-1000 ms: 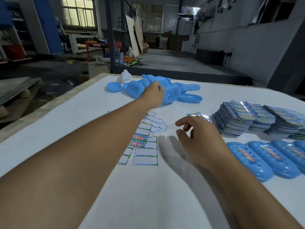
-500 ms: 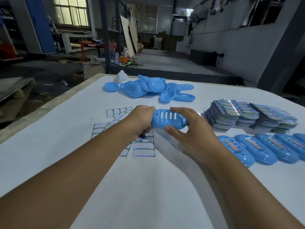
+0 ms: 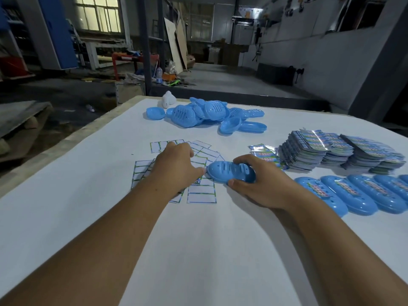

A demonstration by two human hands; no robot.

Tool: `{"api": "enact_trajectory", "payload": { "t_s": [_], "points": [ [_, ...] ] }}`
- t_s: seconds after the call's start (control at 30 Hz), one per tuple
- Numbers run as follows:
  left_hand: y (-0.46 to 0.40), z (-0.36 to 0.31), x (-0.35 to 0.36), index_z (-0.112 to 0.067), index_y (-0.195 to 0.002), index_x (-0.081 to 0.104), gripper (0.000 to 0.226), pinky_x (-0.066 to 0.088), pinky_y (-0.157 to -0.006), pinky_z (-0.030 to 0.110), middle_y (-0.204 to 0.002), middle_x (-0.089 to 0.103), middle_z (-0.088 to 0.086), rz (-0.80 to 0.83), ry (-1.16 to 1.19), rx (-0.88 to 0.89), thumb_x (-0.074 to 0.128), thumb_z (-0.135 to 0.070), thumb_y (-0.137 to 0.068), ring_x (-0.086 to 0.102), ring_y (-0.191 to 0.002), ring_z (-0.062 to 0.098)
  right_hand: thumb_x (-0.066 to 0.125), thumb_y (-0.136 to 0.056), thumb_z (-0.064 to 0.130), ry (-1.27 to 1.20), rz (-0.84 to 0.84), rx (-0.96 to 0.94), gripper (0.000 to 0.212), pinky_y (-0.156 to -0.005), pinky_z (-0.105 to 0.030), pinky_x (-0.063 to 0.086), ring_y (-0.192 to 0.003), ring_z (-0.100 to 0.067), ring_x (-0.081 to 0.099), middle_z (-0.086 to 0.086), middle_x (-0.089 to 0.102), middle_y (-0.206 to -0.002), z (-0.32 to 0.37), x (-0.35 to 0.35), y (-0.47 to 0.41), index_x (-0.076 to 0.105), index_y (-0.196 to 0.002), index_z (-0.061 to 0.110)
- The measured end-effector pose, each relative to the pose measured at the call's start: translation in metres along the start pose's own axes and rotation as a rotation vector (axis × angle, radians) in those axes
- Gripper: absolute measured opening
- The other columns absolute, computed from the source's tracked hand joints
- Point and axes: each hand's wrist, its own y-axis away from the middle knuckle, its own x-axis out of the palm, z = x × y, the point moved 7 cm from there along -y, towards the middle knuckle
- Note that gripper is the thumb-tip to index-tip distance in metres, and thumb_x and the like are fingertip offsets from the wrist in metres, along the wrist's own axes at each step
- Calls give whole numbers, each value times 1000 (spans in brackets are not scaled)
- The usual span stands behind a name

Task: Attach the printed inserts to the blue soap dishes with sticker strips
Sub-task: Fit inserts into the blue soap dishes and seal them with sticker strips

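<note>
Head camera, looking down over both forearms: the right hand grips a blue soap dish, slotted underside up, fingers curled over its far edge and thumb against the near edge, low over the white table. Beside it, the left hand rests knuckles-up on the scattered sticker strips, fingers bent down onto the sheets; whether it pinches one cannot be told. Behind, a pile of bare dishes lies at the far edge, with a small white object just beside it. To the right stand stacks of printed inserts, and nearer, a row of finished dishes carrying inserts.
</note>
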Motion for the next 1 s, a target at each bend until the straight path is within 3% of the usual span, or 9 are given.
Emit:
{"api": "enact_trajectory", "payload": {
  "t_s": [0.1,0.2,0.3,0.4,0.47,0.57,0.67,0.83,1.0],
  "points": [
    [-4,1,-1,-26,-122,56,67,40,-78,26,-127,51,1,9,136,-52,88,-47,-68,50,-96,13,68,-82,60,12,-8,7,55,-90,-33,45,-115,-20,52,15,60,-121,1,0,-1,50,-130,44],
    [-6,6,0,-27,-127,49,74,48,-76,28,-117,54,-1,39,316,-108,92,-30,-66,54,-98,15,69,-81,61,21,-2,18,58,-94,-35,46,-118,-22,52,12,59,-127,2,1,0,50,-132,42],
    [-7,6,-2,-29,-121,53,58,54,-70,30,-101,60,-5,17,501,-134,85,-19,-74,63,-89,13,69,-82,59,10,-29,-1,57,-103,-39,44,-126,-22,48,10,59,-132,6,-1,1,54,-133,39],
    [-9,-2,-8,-30,-91,63,22,55,-58,23,-82,69,-12,-24,695,-92,81,-26,-80,70,-73,6,71,-86,49,-134,-180,-24,40,-107,-39,42,-130,-16,48,16,59,-129,11,-13,1,64,-124,37],
    [-8,-14,-9,-27,-80,68,14,52,-53,15,-69,72,-16,-7,801,-15,81,-26,-81,70,-64,0,73,-89,39,-317,-268,-24,30,-98,-31,49,-117,-8,59,16,67,-119,12,-20,2,69,-117,32],
    [0,-33,2,-24,-89,74,12,60,-71,25,-84,78,-11,139,957,65,82,-19,-81,74,-77,6,76,-89,15,-716,-201,-43,24,-77,-20,58,-88,-9,73,5,78,-94,19,-17,2,72,-113,16],
    [7,-44,12,-24,-96,73,16,62,-72,30,-88,78,-7,231,984,84,81,-20,-82,76,-80,12,73,-90,6,-802,-127,-55,20,-77,-30,62,-79,-16,75,-7,79,-85,24,-12,3,72,-107,17],
    [4,-38,6,-29,-91,69,12,45,-46,15,-72,74,-8,125,878,33,75,-24,-82,61,-52,-1,71,-92,6,-799,-230,-7,16,-61,-13,53,-68,-3,72,4,79,-78,16,-21,3,72,-104,17],
    [8,-38,10,-30,-96,64,23,38,-48,20,-63,71,-11,181,835,68,75,-18,-80,54,-45,-3,70,-93,5,-824,-234,14,19,-71,-21,61,-75,-7,75,3,79,-82,16,-21,4,72,-93,24]
  ]
}}
